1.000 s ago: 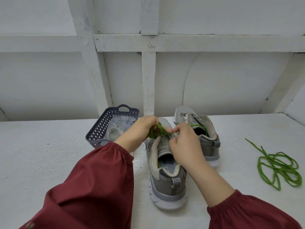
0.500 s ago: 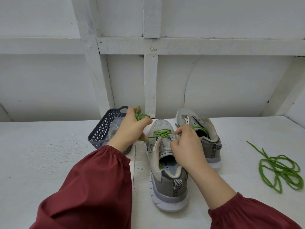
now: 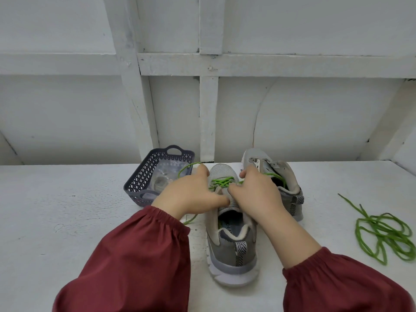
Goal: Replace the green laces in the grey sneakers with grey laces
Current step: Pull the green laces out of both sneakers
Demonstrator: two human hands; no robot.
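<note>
L hand (image 3: 191,194) curls round the green lace (image 3: 221,182): a loop sticks up out of it on the left of the near sneaker (image 3: 231,251), and a tail drops out below. R hand (image 3: 254,194) pinches the same lace at the crossed rows, just behind the toe. Sneaker's long axis runs heel to me, toe away. The rows lie across it, so I reckon the pull goes sideways, w/ L hand nearer the free end. A spare green lace (image 3: 387,233) lies well to the sneaker's right; basket (image 3: 144,183) sits just left of its toe.
</note>
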